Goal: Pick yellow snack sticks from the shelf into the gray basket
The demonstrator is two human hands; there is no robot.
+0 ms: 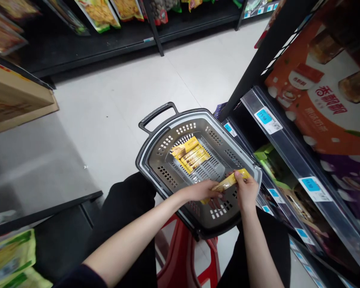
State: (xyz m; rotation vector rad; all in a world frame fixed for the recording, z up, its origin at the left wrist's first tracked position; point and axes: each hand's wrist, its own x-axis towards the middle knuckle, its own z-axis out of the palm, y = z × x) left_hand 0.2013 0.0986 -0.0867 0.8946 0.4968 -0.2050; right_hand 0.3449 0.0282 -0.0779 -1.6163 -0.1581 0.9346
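A grey shopping basket [156, 158] sits on the floor in front of my knees. Several yellow stick packets [192, 155] lie on its bottom. Both hands hold one more yellow packet [231, 180] over the basket's near right side. My left hand [202, 191] pinches its lower end, fingers closed. My right hand [246, 191] grips its upper end near the basket rim.
I sit on a red plastic stool [183, 256]. A shelf unit [306, 168] with blue price tags and boxed goods stands close on the right. Cardboard boxes [15, 100] sit at the left, snack bags [102, 14] hang on the far shelving, and pale floor [114, 100] lies between.
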